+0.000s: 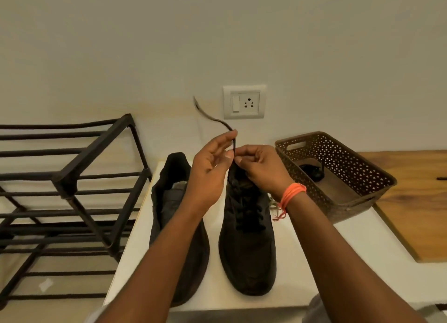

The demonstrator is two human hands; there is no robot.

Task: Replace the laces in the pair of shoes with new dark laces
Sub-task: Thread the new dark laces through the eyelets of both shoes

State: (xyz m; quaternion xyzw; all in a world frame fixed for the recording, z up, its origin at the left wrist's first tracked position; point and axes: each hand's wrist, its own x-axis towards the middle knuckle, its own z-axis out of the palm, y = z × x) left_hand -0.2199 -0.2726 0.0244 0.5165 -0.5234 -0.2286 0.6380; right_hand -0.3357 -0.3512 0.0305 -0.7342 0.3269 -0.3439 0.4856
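Observation:
Two black shoes stand side by side on a white table [302, 262], toes toward me. The left shoe [169, 216] has an open throat with no lace visible. The right shoe [246, 238] carries dark lacing over its tongue. My left hand [210, 167] pinches a dark lace [212, 118] between thumb and fingers above the right shoe's collar; the free end arcs up and left toward the wall. My right hand [261, 170], with an orange thread band at the wrist, pinches at the top of the right shoe's collar next to the lace.
A black metal shoe rack [72, 182] stands at the left, close to the table. A brown perforated basket [343, 167] with a dark item inside sits at the right on the table. Beyond lies a wooden surface [416, 201]. A wall socket [244, 102] is behind.

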